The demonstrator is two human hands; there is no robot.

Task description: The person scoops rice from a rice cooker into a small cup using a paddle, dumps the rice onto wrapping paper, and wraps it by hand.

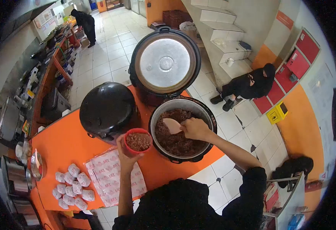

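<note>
Taking the open pot as the dial's centre, a smooth, round metal bowl (pixel 42 171) sits past half past eight, at the far left of the orange table (pixel 57 142). At eight, the wrapped bundles (pixel 69 188) huddle, rounded, in crinkled white printed paper. A glossy black pot (pixel 107 105) with a domed lid stands between nine and ten. The printed paper sheets (pixel 110 172), flat and thin, lie in a stack toward eight. The left hand (pixel 126 156) curls around the red cup (pixel 140 151) at half past eight; the cup is round, smooth-walled and filled with crumbly brown grain. Near twelve rises a large dark pot (pixel 166 63) under a dull silver disc of a lid. The open pot (pixel 182 101) has grey metal walls and coarse, clumped brown grain (pixel 179 143) inside. The right hand (pixel 195 129) grips the handle of a flat, pale pink paddle (pixel 172 125), whose blade touches the grain.

Bare tabletop spreads between the bundles and the black pot. The sheets reach the near edge. Around the cup, room is tight: black pot at ten, open pot just beside. At four, the table's corner lies close, with tiled floor (pixel 233 184) beyond.
</note>
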